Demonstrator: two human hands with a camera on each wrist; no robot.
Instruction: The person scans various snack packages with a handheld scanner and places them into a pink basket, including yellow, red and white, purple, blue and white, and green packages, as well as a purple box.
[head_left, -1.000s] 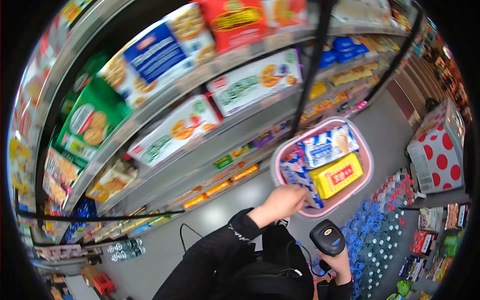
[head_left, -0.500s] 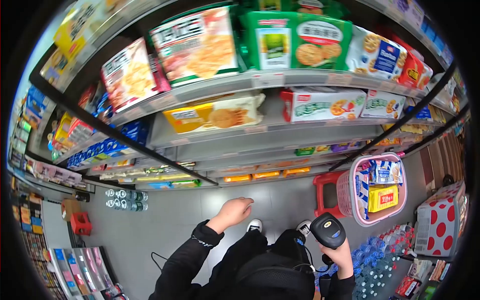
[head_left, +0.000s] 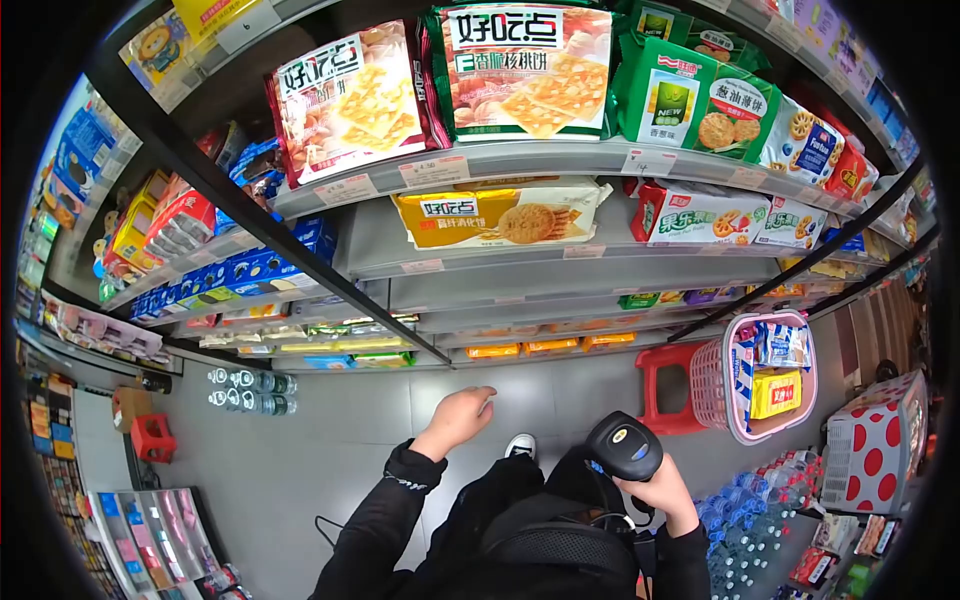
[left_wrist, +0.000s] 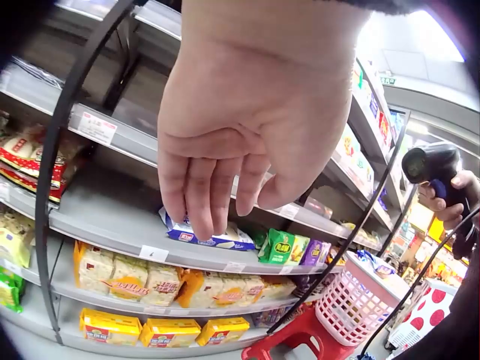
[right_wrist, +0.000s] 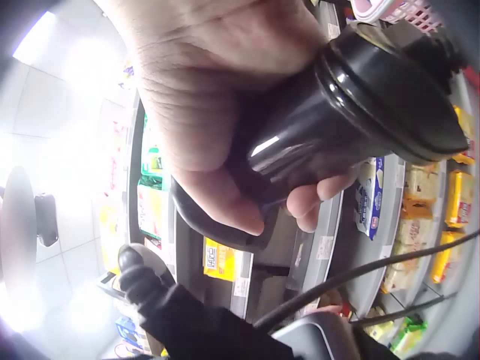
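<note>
Some floor (head_left: 380,402) separates left hand (head_left: 457,423) from shelf edge (head_left: 540,361); hand, at basket (head_left: 707,388) earlier, now sits well left of it, fingers loose, holding nothing. Right hand (head_left: 665,490) grips black scanner (head_left: 623,447), fingers curled round handle (right_wrist: 289,142). Basket at red stool (head_left: 651,395).

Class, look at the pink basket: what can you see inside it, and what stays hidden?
Inside the pink basket are a yellow packet, a blue-and-white packet and blue-and-white packaging along the left side. Anything underneath them is covered and cannot be seen.
</note>
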